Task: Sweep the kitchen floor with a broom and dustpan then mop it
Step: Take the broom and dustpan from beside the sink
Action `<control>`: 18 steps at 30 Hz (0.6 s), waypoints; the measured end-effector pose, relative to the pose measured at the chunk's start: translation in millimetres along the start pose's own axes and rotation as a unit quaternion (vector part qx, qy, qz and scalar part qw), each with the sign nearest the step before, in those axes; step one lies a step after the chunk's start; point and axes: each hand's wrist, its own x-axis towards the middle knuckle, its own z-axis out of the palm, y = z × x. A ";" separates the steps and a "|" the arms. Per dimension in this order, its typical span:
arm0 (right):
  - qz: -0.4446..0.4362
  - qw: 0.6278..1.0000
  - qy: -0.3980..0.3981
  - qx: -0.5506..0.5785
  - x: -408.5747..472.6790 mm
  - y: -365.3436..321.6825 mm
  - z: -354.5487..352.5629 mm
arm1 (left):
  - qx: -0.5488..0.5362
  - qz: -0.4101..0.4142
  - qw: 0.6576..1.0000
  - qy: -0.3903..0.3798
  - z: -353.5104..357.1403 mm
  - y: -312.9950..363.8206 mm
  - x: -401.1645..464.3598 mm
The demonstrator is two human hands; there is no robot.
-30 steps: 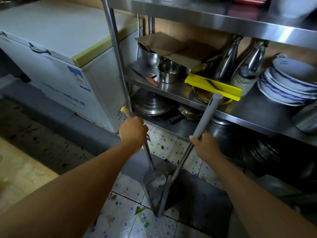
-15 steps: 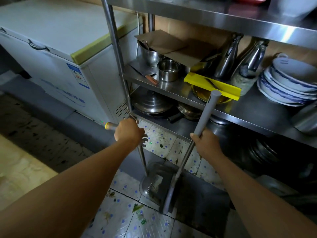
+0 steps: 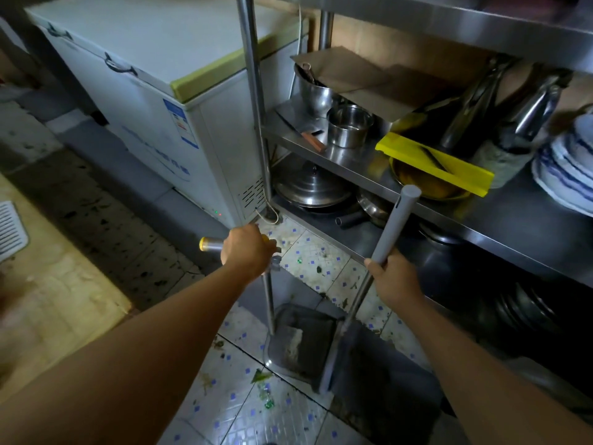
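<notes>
My left hand grips the metal dustpan handle, whose yellow-tipped end sticks out to the left of my fist. The grey dustpan sits on the tiled floor below, with some pale dirt inside. The grey broom handle is held in my right hand. It slants down to the dark broom head, which rests against the pan's right side. Green scraps lie on the tiles in front of the pan.
A white chest freezer stands at the left. A steel rack holds pots, a yellow slicer and stacked plates; its post rises just behind my left hand. A drain grate lies far left.
My left hand has tipped the dustpan handle so its yellow end swung from upward to pointing left, and the pan has turned on the floor. The broom stays beside it.
</notes>
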 end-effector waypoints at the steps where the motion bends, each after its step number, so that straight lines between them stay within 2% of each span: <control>1: -0.003 1.000 0.000 -0.002 0.5 -1.6 3.3 | 0.010 0.013 1.000 -0.003 -1.3 -5.1 1.1; 6: -0.006 1.000 -0.006 -0.012 2.3 -10.1 14.6 | 0.096 0.103 0.990 0.009 -1.7 -28.0 5.6; 11: -0.009 1.000 -0.003 -0.030 4.4 -13.8 23.9 | 0.163 0.230 0.958 0.057 -2.2 -45.5 22.7; 18: -0.002 1.000 -0.002 -0.025 7.3 -13.5 30.3 | 0.114 0.295 0.948 -0.043 5.3 -47.8 32.5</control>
